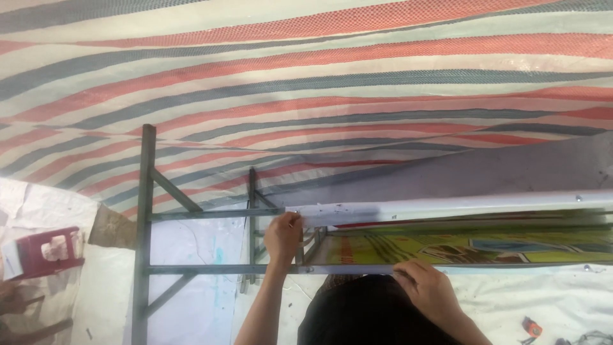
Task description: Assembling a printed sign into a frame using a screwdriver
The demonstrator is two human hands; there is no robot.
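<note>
While the metal frame [148, 255] stands upright against the striped tarpaulin [319, 76], a printed banner [460, 246] is seen stretched along its rails. The banner's upper edge, wrapped in white backing, lies along the upper rail [217, 213]; its lower edge follows the lower rail [223, 269]. The left hand [283, 235] is closed, fingers pinched on the banner's corner at the upper rail. The right hand [426, 287] is pressed on the lower edge, fingers curled over it; whether anything is gripped cannot be told. Judged from this, the banner is laid on but only partly fixed: the frame's left bay remains uncovered. A red stool [48, 250] stands well apart at left.
</note>
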